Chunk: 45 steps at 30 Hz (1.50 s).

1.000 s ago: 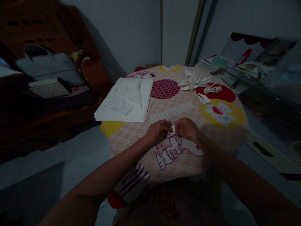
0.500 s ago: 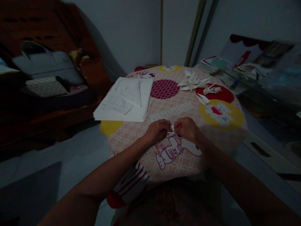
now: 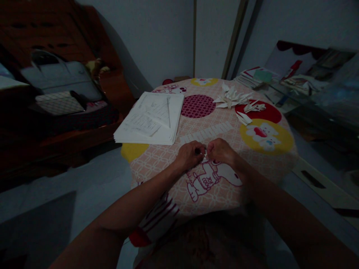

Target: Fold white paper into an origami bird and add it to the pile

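Over the near middle of the table, a small piece of white paper (image 3: 205, 155) is pinched between my two hands; most of it is hidden by fingers. My left hand (image 3: 191, 154) is closed on its left side, thumb and forefinger curled together. From the right, my right hand (image 3: 220, 150) grips the other side with bent fingers. Just beyond the hands lies a strip of white paper pieces (image 3: 207, 132) on the patterned tablecloth (image 3: 165, 172). Folded white paper shapes (image 3: 231, 96) sit in a heap farther back, with a single folded piece (image 3: 243, 118) nearer.
A stack of white sheets (image 3: 146, 136) lies at the table's left, with a folded written sheet on top. Left of the table, a wooden bench (image 3: 114, 89) holds a pale handbag (image 3: 64, 76). Papers and books (image 3: 249, 76) lie on a glass surface at the right.
My fingers have shifted on the small paper, and the left thumb and forefinger now form a rounder loop. The view has moved slightly; the other papers stay where they were.
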Available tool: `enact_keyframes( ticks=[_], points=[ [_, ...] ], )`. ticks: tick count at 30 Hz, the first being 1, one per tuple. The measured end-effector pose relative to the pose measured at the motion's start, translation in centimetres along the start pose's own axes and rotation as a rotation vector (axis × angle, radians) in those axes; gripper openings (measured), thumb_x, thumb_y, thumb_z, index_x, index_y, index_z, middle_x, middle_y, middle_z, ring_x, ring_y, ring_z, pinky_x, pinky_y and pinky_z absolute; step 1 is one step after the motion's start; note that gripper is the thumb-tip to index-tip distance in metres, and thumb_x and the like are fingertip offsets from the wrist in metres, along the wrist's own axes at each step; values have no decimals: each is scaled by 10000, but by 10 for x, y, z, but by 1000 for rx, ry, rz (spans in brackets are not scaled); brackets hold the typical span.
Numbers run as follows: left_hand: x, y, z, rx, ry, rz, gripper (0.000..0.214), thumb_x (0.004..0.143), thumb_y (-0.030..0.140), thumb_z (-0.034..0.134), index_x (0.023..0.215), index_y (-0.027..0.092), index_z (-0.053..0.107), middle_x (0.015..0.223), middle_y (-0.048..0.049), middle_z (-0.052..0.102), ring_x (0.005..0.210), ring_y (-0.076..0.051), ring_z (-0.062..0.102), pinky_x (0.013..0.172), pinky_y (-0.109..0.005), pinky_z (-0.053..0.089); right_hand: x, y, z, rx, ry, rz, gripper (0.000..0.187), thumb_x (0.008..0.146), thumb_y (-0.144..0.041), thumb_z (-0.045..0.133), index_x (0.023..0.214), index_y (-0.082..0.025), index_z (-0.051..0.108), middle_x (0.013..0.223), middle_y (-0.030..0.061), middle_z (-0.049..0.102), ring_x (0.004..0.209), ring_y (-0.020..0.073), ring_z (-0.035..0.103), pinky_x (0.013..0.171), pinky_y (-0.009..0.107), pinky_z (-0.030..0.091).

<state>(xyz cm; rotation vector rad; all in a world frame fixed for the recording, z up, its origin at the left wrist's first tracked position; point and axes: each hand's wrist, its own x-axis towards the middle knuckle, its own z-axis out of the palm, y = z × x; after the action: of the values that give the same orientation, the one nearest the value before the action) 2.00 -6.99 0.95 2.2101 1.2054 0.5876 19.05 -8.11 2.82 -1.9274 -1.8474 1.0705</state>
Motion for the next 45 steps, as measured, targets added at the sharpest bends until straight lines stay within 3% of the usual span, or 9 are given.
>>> enact_keyframes(
  ticks=[11,16,20,22,24,27,32,42,45],
  points=[
    [4,-20,-8,-275,-75,-23,272,570,5,592,784,136,698,789,-2,626,669,-110,561,633,-217,428,2,3,1,30,18,-17,116,644,-77,739,636,-151,651,491,-30,585,440,99,567,440,184,386],
    [3,-29,-15,-451,-134,21,290,550,25,546,784,135,677,805,-17,635,707,-123,576,650,-221,442,1,3,0,15,31,-29,114,625,-72,736,610,-152,656,482,-22,593,430,100,557,445,194,377],
    [1,-36,-25,-696,-287,54,361,536,50,561,867,126,683,883,-54,689,799,-160,623,716,-249,473,-1,5,-1,38,46,-72,105,614,-64,716,604,-153,662,491,-19,607,439,101,552,463,202,375],
    [1,-36,-27,-750,-295,44,351,579,86,595,915,116,694,920,-83,708,826,-179,638,720,-258,477,-3,5,-2,48,62,-104,109,611,-53,698,602,-155,660,494,-19,610,455,107,555,480,210,381],
    [4,-32,-25,-643,-197,41,321,693,162,607,991,120,718,928,-94,715,808,-180,637,699,-261,469,-7,5,-1,42,89,-144,113,618,-49,679,601,-159,660,495,-20,609,475,112,558,499,216,382],
    [14,-20,-19,-247,-76,128,254,807,249,598,983,179,766,962,-76,721,869,-191,632,783,-280,459,-13,3,1,-23,155,-190,126,637,-41,662,606,-163,664,526,-13,622,509,115,556,534,227,379],
    [31,-6,-11,78,-130,117,158,777,221,642,853,171,771,833,-51,700,753,-174,601,688,-259,405,-24,6,5,-217,262,-196,65,723,-136,707,674,-169,680,654,33,681,618,153,587,603,264,372],
    [35,-1,-22,-145,-364,78,112,722,241,662,675,145,697,556,36,553,552,-98,454,569,-229,306,-33,18,9,-436,337,-185,194,839,-341,686,716,-192,678,668,34,680,652,172,592,592,284,308],
    [37,-8,-21,-294,-352,-17,137,677,261,676,631,132,675,519,44,509,508,-84,417,529,-226,286,-31,15,6,-478,349,-187,224,858,-378,668,742,-188,689,717,54,713,705,190,632,616,287,337]
  ],
)
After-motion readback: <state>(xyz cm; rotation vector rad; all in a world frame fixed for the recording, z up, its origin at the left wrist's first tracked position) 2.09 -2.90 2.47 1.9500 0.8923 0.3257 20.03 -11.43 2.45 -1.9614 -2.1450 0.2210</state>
